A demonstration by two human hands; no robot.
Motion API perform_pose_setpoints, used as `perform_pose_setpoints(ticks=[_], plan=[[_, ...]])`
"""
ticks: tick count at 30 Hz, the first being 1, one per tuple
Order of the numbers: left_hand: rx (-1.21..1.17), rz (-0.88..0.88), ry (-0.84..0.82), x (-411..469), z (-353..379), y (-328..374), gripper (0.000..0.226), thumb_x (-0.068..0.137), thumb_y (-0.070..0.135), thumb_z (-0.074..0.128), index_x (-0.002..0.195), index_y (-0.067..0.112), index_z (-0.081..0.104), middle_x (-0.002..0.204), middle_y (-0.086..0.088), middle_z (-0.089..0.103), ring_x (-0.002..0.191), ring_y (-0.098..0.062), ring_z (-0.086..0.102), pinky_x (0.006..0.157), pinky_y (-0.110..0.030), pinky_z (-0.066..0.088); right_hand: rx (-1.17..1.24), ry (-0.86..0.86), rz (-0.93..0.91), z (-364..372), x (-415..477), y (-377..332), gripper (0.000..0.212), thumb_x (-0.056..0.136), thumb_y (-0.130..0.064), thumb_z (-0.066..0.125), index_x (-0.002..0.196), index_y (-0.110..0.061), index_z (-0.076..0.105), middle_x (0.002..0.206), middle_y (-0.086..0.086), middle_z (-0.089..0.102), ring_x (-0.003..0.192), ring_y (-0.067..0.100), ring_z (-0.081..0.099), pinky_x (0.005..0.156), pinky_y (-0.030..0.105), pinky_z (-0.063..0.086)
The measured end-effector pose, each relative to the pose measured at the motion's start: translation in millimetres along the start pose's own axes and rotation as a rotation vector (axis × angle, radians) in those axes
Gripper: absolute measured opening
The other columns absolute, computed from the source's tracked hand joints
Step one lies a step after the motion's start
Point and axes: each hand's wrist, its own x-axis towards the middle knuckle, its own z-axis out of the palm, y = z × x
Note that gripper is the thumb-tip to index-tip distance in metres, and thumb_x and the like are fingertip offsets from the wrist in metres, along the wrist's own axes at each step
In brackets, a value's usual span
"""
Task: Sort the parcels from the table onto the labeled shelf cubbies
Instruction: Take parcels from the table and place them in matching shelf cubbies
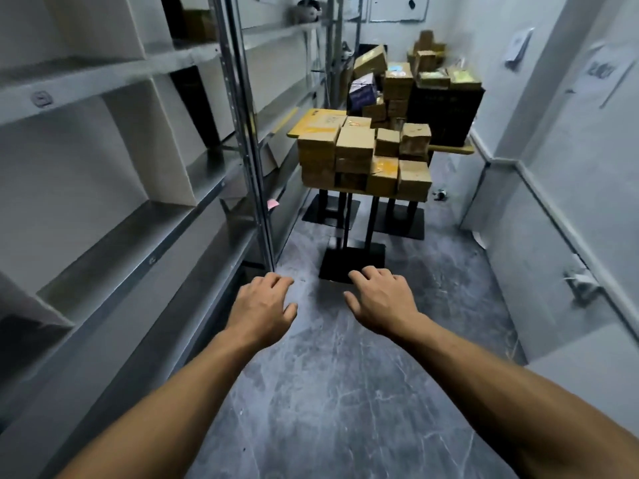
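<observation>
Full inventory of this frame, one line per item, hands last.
cardboard parcels: many, exact count unclear, brown, stacked on the near table
near table: one, yellowish top, black legs, ahead in the aisle
rear parcels: several, brown and mixed, piled behind
black box: one, black, right rear of the pile
shelf unit: grey metal with white dividers, along the left; near cubbies look empty
pink note: one, on the shelf edge
floor: dark grey, marbled
left hand: empty, open
right hand: empty, open
</observation>
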Motion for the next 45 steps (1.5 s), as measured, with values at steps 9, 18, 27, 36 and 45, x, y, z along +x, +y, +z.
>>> perform_pose_setpoints(ticks=[9,18,27,36,45], plan=[[-0.054,0.137,0.056,153,17,16,0.048,0.091,0.044,0.053,0.135,0.024,0.048,0.129,0.001,0.054,0.115,-0.024,0.05,0.095,-0.039,0.04,-0.007,0.04,0.151,-2,108,75,0.047,0.1,-0.052,0.041,0.136,-0.023,0.047,0.133,0.006,0.054,0.12,0.032,0.053,0.09,0.045,0.046],[-0.015,0.239,0.066,326,16,-2,0.045,0.091,0.046,0.05,0.13,0.024,0.051,0.128,0.0,0.055,0.113,-0.025,0.051,0.092,-0.039,0.041,0.0,0.066,0.214,-8,243,111,0.043,0.099,-0.052,0.04,0.131,-0.024,0.049,0.128,0.004,0.055,0.118,0.03,0.053,0.09,0.044,0.045],[-0.035,0.23,0.071,435,34,2,0.048,0.09,0.046,0.05,0.133,0.025,0.052,0.128,0.001,0.058,0.111,-0.024,0.054,0.093,-0.039,0.043,0.04,0.051,0.233,1,336,159,0.045,0.1,-0.05,0.041,0.134,-0.022,0.048,0.128,0.005,0.055,0.118,0.029,0.053,0.091,0.043,0.047],[-0.016,0.163,0.091,570,60,-1,0.046,0.09,0.049,0.049,0.131,0.029,0.051,0.126,0.004,0.057,0.111,-0.02,0.053,0.094,-0.039,0.042,0.162,0.064,0.176,14,483,229,0.043,0.099,-0.048,0.046,0.133,-0.022,0.049,0.128,0.007,0.054,0.118,0.031,0.054,0.092,0.045,0.049],[-0.072,0.057,0.111,664,80,-1,0.048,0.09,0.05,0.042,0.132,0.029,0.051,0.124,0.006,0.057,0.114,-0.016,0.051,0.098,-0.037,0.039,0.316,-0.027,0.189,31,604,275,0.048,0.101,-0.047,0.046,0.143,-0.024,0.042,0.141,0.01,0.049,0.13,0.03,0.047,0.104,0.047,0.046]])
